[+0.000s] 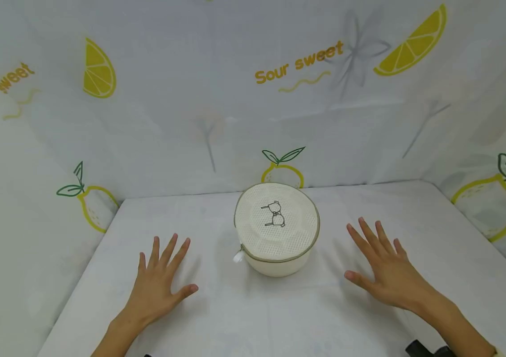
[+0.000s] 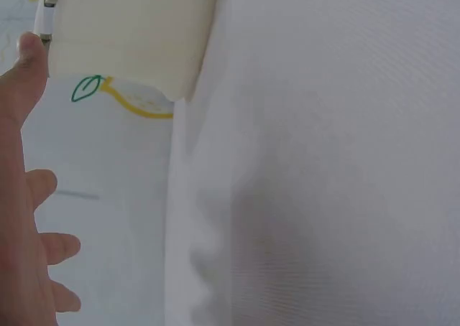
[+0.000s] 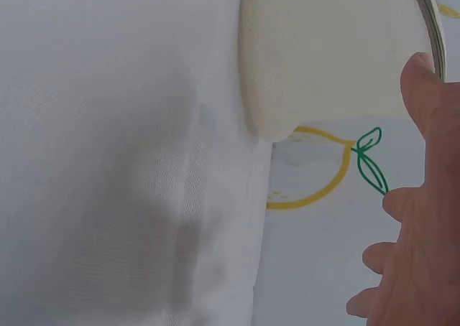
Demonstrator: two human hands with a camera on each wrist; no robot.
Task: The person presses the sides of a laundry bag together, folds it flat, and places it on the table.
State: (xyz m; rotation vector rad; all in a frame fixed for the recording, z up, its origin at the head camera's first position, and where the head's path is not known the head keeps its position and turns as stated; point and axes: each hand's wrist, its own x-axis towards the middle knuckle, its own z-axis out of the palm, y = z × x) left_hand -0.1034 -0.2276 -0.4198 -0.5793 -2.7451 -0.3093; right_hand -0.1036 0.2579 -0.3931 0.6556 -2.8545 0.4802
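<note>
A round cream mesh laundry bag [image 1: 277,223] with a zip around its lid stands upright on the white table. Its top bears a small black line drawing, and a white tag [image 1: 238,256] hangs at its left front. To the left of the bag, my left hand [image 1: 156,285] is spread with straight fingers and holds nothing. On the other side my right hand [image 1: 386,270] is likewise spread, apart from the bag. The bag's side wall shows in the left wrist view [image 2: 133,35] and in the right wrist view [image 3: 323,53]. What the bag contains is hidden.
A white cloth covers the table [image 1: 270,317]. Behind it and at both sides hangs a white curtain [image 1: 168,124] printed with lemons and lettering. A black object [image 1: 428,349] shows at the lower right, by my right forearm.
</note>
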